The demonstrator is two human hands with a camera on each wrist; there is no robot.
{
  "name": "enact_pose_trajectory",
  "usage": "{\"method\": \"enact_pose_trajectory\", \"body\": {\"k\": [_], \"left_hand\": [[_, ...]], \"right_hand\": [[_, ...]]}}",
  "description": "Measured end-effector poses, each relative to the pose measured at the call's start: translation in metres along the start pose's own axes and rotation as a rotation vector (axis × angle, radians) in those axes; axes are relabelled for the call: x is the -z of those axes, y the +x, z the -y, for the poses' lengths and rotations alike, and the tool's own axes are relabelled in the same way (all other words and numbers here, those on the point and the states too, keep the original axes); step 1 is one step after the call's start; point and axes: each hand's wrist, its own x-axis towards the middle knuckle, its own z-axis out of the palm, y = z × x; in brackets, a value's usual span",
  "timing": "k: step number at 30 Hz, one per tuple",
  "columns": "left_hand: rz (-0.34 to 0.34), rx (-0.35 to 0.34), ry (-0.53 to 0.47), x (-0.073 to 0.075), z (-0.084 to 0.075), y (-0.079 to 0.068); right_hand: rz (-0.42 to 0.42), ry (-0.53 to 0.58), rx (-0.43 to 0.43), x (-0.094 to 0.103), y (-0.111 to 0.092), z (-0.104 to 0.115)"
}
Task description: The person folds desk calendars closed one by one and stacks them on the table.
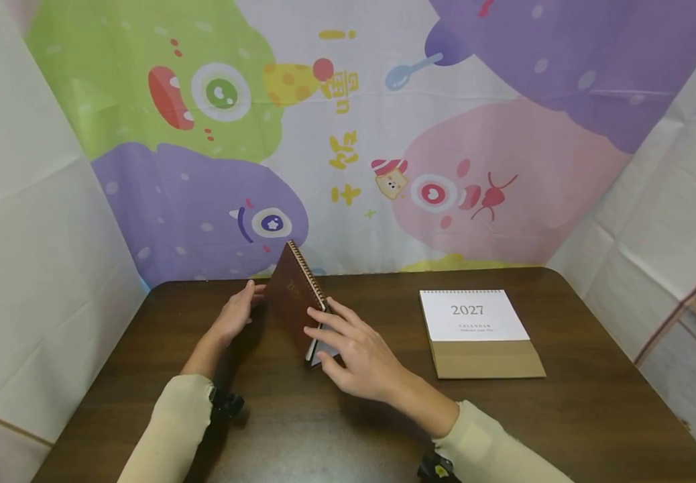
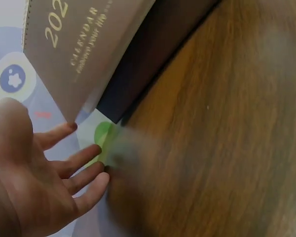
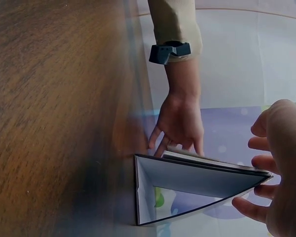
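A brown desk calendar (image 1: 290, 302) with a spiral top edge stands as a tent on the table, its cover turned to the left. In the left wrist view, gold lettering shows on the cover (image 2: 84, 44). My left hand (image 1: 238, 314) is beside that cover, fingers spread and relaxed, the index fingertip at a lower corner of it. My right hand (image 1: 360, 349) reaches over the near end of the spiral edge with fingers apart, fingertips right at the top. The right wrist view looks through the calendar's hollow triangular frame (image 3: 145, 192).
A second desk calendar (image 1: 475, 329), white with 2027 on it and a tan base, stands to the right on the dark wooden table (image 1: 300, 429). A cartoon-printed cloth (image 1: 360, 241) hangs behind the table, with white cloth (image 1: 52, 168) at the sides.
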Motion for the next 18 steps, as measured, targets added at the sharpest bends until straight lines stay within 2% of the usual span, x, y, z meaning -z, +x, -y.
{"method": "enact_pose_trajectory", "body": {"k": [3, 5, 9, 14, 18], "left_hand": [[0.057, 0.011, -0.007, -0.002, 0.004, 0.004], [0.058, 0.034, -0.008, -0.004, 0.007, 0.011], [0.084, 0.016, 0.003, -0.006, 0.009, 0.015], [0.043, -0.023, -0.012, -0.008, 0.013, 0.021], [-0.001, -0.092, -0.026, -0.009, 0.015, 0.025]], "right_hand": [[-0.008, 0.003, 0.002, -0.001, -0.001, 0.000], [-0.016, 0.003, 0.005, -0.001, -0.001, 0.000], [-0.024, 0.000, 0.007, 0.000, -0.001, 0.000], [-0.030, 0.003, 0.010, 0.001, -0.002, 0.001], [-0.103, 0.016, 0.035, 0.002, -0.004, -0.001]]}}
